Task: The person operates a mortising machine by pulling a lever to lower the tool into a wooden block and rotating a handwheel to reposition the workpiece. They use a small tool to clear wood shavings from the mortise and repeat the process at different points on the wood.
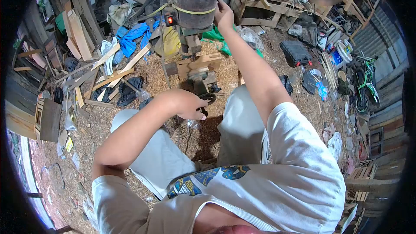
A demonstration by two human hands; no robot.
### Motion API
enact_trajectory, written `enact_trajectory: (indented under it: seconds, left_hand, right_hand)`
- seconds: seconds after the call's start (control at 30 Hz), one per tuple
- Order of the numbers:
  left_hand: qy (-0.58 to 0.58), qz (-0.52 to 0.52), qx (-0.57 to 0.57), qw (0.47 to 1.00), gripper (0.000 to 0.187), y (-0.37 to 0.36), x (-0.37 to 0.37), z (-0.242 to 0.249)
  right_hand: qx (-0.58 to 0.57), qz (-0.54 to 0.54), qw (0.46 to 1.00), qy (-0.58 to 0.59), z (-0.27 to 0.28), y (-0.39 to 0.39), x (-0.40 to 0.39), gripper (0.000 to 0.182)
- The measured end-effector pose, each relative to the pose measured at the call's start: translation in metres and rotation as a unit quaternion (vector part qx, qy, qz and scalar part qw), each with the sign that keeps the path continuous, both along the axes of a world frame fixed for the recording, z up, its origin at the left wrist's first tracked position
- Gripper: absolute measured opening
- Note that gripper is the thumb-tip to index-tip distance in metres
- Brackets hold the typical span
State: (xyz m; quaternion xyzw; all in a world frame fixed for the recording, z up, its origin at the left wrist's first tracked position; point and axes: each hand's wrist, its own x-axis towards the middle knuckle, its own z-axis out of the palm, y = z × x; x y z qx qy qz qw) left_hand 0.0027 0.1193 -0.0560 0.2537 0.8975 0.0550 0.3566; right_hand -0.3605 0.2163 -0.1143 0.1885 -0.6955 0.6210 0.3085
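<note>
In front of me stands a drill-press-like machine with a dark, drum-shaped housing [193, 0] and a glowing red switch [170, 20]. A pale wooden block [206, 64] with cut-outs sits in the metal vise [200, 82] beneath its tool. My left hand [190, 105] is closed on a dark handwheel [209, 98] on the near side of the vise. Raised against the housing's right side, my right hand [223, 16] has curled fingers; the housing partly hides them and whatever they grip.
Wood shavings [260, 108] cover the ground. Boards [125, 69], a blue bag [130, 41] and dark plastic bags lie to the left. On the right are a black case [295, 53], white buckets [342, 54] and a green bike [367, 82]. A wooden crate [260, 6] stands behind.
</note>
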Motion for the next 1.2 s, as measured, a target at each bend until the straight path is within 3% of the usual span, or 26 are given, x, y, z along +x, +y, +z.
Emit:
enact_trajectory:
  seconds: [0.1, 0.53, 0.6, 0.7, 0.83, 1.03, 1.1, 1.2]
  left_hand:
    - [0.005, 0.011, 0.003, 1.000, 0.071, -0.003, 0.004, 0.006]
    - [-0.016, 0.033, -0.028, 0.999, 0.073, -0.012, 0.004, 0.007]
    - [-0.019, 0.036, -0.029, 0.999, 0.073, -0.012, 0.005, 0.008]
    - [0.013, 0.033, -0.003, 0.999, 0.070, -0.014, 0.005, -0.007]
    - [0.009, 0.033, -0.019, 0.999, 0.071, -0.007, 0.001, -0.005]
    - [-0.010, 0.025, -0.033, 0.999, 0.065, -0.009, -0.003, 0.005]
    - [0.004, 0.034, -0.012, 0.999, 0.059, -0.014, 0.001, 0.005]
    - [-0.010, 0.037, -0.053, 0.998, 0.055, -0.015, 0.009, 0.020]
  right_hand:
    - [0.025, -0.022, 0.997, -0.064, -0.001, 0.002, 0.000, 0.032]
    - [0.091, -0.048, 0.989, -0.109, 0.016, 0.018, 0.012, 0.034]
    - [0.183, -0.104, 0.967, -0.143, 0.028, 0.019, 0.014, 0.035]
    - [0.206, -0.155, 0.950, -0.175, 0.035, 0.013, 0.015, 0.035]
    - [0.128, -0.129, 0.969, -0.165, 0.022, 0.009, 0.028, 0.034]
    - [0.207, -0.141, 0.963, -0.100, -0.028, 0.043, 0.076, 0.041]
    - [0.219, -0.161, 0.962, -0.034, -0.045, 0.055, 0.110, 0.036]
    - [0.207, -0.110, 0.971, -0.047, -0.087, 0.069, 0.161, 0.030]
